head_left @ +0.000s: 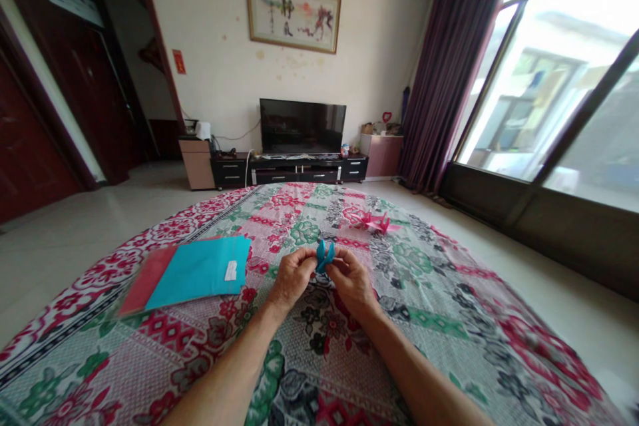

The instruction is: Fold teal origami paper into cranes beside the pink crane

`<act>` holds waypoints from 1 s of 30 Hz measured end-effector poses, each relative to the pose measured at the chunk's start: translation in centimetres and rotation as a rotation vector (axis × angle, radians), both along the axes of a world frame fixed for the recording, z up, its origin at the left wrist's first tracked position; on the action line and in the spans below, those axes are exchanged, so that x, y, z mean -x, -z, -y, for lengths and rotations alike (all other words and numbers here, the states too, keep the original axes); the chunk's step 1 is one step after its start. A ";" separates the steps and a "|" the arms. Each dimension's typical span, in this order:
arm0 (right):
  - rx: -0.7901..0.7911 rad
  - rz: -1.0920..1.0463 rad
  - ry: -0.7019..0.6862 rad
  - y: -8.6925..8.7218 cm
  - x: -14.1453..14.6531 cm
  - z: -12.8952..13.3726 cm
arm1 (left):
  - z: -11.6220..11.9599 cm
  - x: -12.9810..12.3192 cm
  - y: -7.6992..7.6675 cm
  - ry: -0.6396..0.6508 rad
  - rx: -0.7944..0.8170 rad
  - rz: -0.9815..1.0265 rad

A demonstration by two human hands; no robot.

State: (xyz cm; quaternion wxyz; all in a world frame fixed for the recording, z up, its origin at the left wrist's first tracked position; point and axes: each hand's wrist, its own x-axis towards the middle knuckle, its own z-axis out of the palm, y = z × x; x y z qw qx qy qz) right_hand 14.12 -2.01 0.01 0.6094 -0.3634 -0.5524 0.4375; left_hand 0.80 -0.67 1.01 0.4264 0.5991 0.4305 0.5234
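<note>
A small piece of folded blue paper [325, 255] is held up between my two hands over the table, its pointed flaps standing upward. My left hand [295, 274] pinches its left side between thumb and fingers. On the other side, my right hand [351, 276] grips it with thumb and forefinger. The lower part of the paper is partly hidden by my fingers. Beyond my right hand, several pink folded paper figures [382, 223] with pointed tips sit close together on the cloth.
A patterned tablecloth [294, 359] covers the round table. To the left lies a clear packet of blue and red paper sheets [192, 273] with a white label. A television [303, 126] stands on a low black cabinet [319, 172] by the far wall.
</note>
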 end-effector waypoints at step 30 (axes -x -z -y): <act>0.135 -0.024 -0.058 -0.8 -0.5 0.3 | -0.1 0.0 0.2 0.034 0.117 0.150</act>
